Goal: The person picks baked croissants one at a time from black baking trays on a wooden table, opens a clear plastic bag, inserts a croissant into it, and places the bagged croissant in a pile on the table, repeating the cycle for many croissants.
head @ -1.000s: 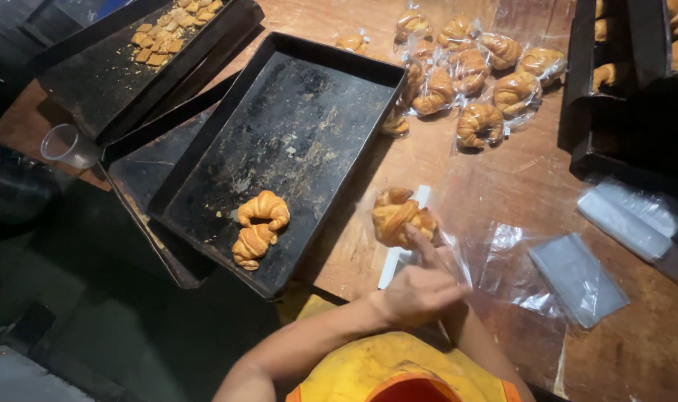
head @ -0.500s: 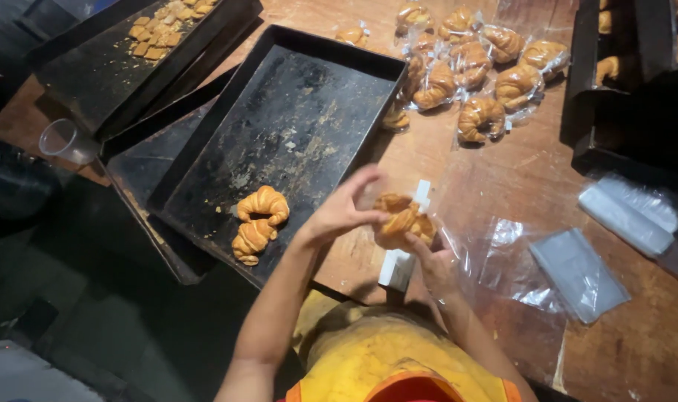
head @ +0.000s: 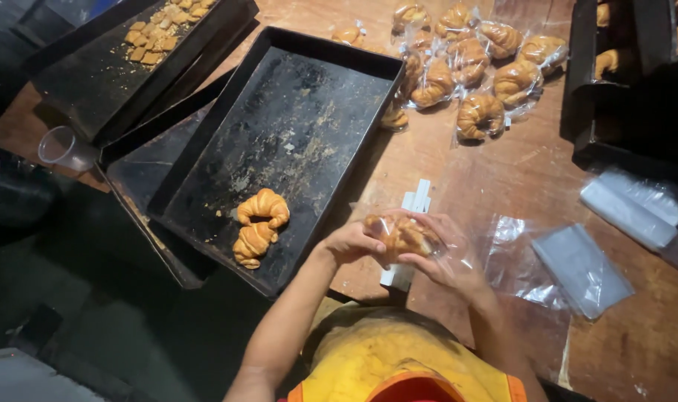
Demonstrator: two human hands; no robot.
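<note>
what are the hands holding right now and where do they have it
Both hands hold one croissant in a clear plastic bag. The left hand pinches its left end; the right hand cups its right end and underside.

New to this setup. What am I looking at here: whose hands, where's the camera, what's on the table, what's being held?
No machine: a person works bare-handed, and one camera worn on their head looks down. The left hand and right hand together hold a croissant in a clear bag above a wooden table. A black baking tray holds two loose croissants. Beyond it lie bagged croissants. Empty clear bags lie to the right, white strips under the hands, and a plastic cup at the far left.
</note>
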